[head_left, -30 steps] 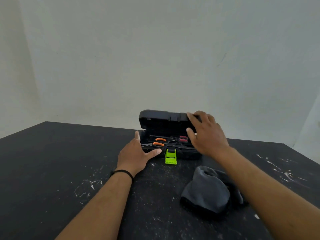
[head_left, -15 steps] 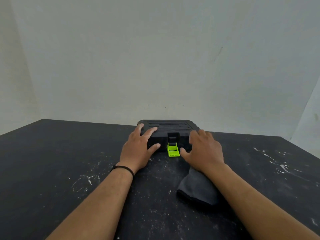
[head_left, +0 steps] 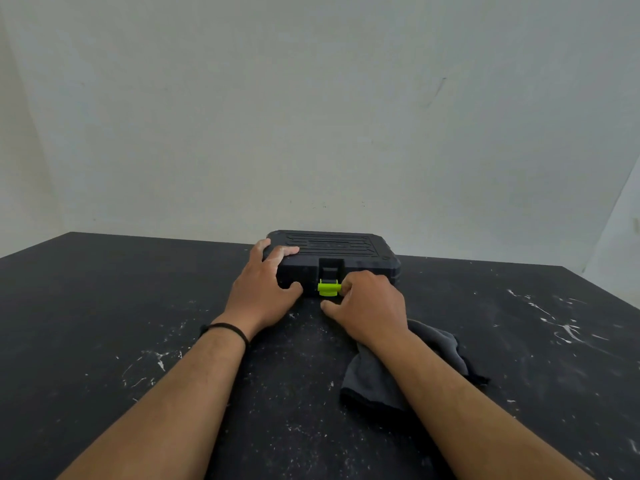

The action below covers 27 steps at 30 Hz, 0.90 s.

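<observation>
Where the right forearm crosses: dark grey cloth (head_left: 440, 344) lies crumpled on the black desk (head_left: 104, 306), nearest of all.
Right grip (head_left: 370, 306): fingers curled, forefinger on the right end of the green latch (head_left: 329, 288), thumb just beneath it, pinching.
Left grip (head_left: 263, 292): spread, fingers pressing on the case (head_left: 332, 251) at its left front corner, thumb against the front wall.
Case: black, lid down, flat on the desk; long axis runs left to right, latch side faces the person; just beyond both grips.
Wall (head_left: 311, 116): pale, behind.
</observation>
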Tool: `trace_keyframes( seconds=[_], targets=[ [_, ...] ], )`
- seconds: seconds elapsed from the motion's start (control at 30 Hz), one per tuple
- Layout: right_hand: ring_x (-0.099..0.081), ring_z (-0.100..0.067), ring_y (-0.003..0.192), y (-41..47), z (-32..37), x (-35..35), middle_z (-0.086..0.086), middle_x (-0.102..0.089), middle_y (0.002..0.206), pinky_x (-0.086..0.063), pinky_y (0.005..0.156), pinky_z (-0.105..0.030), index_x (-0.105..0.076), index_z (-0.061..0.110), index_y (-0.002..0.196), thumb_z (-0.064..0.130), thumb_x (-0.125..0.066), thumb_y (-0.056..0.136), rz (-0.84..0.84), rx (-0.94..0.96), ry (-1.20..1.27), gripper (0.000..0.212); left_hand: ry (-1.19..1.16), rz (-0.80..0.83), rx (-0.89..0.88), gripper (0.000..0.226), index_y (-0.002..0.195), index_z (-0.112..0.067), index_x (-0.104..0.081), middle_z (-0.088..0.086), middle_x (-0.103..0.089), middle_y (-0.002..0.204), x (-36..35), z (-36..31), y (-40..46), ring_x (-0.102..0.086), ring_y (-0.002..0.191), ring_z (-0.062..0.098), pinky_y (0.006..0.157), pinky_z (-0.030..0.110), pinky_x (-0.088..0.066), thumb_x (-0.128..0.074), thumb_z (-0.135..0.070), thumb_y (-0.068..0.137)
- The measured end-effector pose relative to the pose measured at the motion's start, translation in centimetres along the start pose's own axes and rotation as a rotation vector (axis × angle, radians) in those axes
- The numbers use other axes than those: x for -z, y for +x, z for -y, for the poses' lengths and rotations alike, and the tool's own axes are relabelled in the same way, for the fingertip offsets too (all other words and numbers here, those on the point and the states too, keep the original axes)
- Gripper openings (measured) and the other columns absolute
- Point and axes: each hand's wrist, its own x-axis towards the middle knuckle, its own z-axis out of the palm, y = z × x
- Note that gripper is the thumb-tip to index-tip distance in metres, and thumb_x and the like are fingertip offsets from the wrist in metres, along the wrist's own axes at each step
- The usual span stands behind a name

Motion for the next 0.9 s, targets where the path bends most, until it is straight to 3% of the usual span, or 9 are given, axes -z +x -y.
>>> trace_keyframes(
  seconds=[0.13,0.27,0.37,0.5,0.6,0.67,0.73,0.9],
  targets=[
    [-0.063,-0.012,0.072,0.4,0.0,0.1,0.008,-0.067,0.074,-0.054,0.066,-0.031,-0.068,0.024,0.082,0.051,-0.064,0.092,-0.127,0.041,0.006,0.029,-0.031,-0.003,0.009,0.061,0.134,-0.052,-0.045,-0.011,-0.016,0.16,0.2,-0.1,0.0,-0.048,0.132,0.02,0.105,0.042,-0.045,-0.068,-0.035,0.08],
    [-0.06,-0.014,0.07,0.9,0.0,-0.1,0.007,-0.065,0.073,-0.045,0.06,-0.029,-0.064,0.024,0.083,0.046,-0.058,0.098,-0.236,0.046,-0.02,0.027,-0.058,-0.016,0.002,0.059,0.131,-0.05,-0.049,-0.01,-0.02,0.158,0.3,-0.4,-0.1,-0.048,0.131,0.018,0.104,0.04,-0.045,-0.07,-0.034,0.077],
    [-0.06,-0.015,0.072,1.1,-0.1,-0.6,0.008,-0.062,0.081,-0.051,0.061,-0.032,-0.057,0.026,0.09,0.037,-0.062,0.095,-0.31,0.112,0.006,0.013,-0.068,-0.024,0.003,0.058,0.13,-0.048,-0.05,-0.011,-0.019,0.159,0.2,-0.6,-0.2,-0.047,0.132,0.017,0.104,0.037,-0.043,-0.071,-0.034,0.077],
    [-0.058,-0.019,0.091,1.2,-0.2,-1.1,0.003,-0.061,0.098,-0.053,0.064,-0.036,-0.07,0.024,0.1,0.029,-0.068,0.093,-0.33,0.201,-0.055,0.009,-0.068,-0.036,-0.003,0.059,0.13,-0.046,-0.049,-0.011,-0.019,0.158,-0.3,-0.5,-0.1,-0.042,0.138,0.021,0.107,0.044,-0.044,-0.072,-0.047,0.076],
    [-0.051,-0.025,0.117,1.1,-0.5,-1.3,-0.002,-0.057,0.122,-0.051,0.088,-0.041,-0.075,0.025,0.101,0.028,-0.077,0.083,-0.383,0.206,-0.092,0.018,-0.025,-0.055,-0.017,0.066,0.131,-0.044,-0.046,-0.008,-0.02,0.158,-0.7,-0.4,0.0,-0.038,0.142,0.02,0.109,0.046,-0.043,-0.072,-0.061,0.073],
    [-0.041,-0.03,0.137,1.2,-0.8,-1.3,-0.004,-0.049,0.14,-0.038,0.111,-0.047,-0.069,0.028,0.106,0.031,-0.079,0.081,-0.323,0.212,-0.069,0.026,0.01,-0.058,-0.017,0.072,0.131,-0.043,-0.044,-0.006,-0.018,0.16,-0.8,-0.6,0.0,-0.036,0.144,0.021,0.109,0.046,-0.044,-0.075,-0.067,0.07],
    [-0.045,-0.026,0.132,1.5,-1.1,-1.2,0.002,-0.052,0.135,-0.029,0.119,-0.047,-0.057,0.029,0.108,0.035,-0.076,0.084,-0.229,0.224,-0.027,0.03,0.048,-0.056,-0.013,0.08,0.132,-0.042,-0.042,-0.005,-0.016,0.161,-0.9,-0.8,-0.1,-0.036,0.144,0.023,0.106,0.046,-0.046,-0.075,-0.072,0.066],
    [-0.058,-0.021,0.103,2.1,-1.3,-1.9,0.005,-0.062,0.107,-0.043,0.101,-0.042,-0.052,0.027,0.106,0.033,-0.078,0.082,-0.298,0.249,-0.112,0.035,0.151,-0.096,0.017,0.088,0.133,-0.036,-0.041,0.002,-0.02,0.159,-1.5,-1.5,-0.1,-0.039,0.139,0.029,0.102,0.047,-0.048,-0.078,-0.073,0.062]
  ],
)
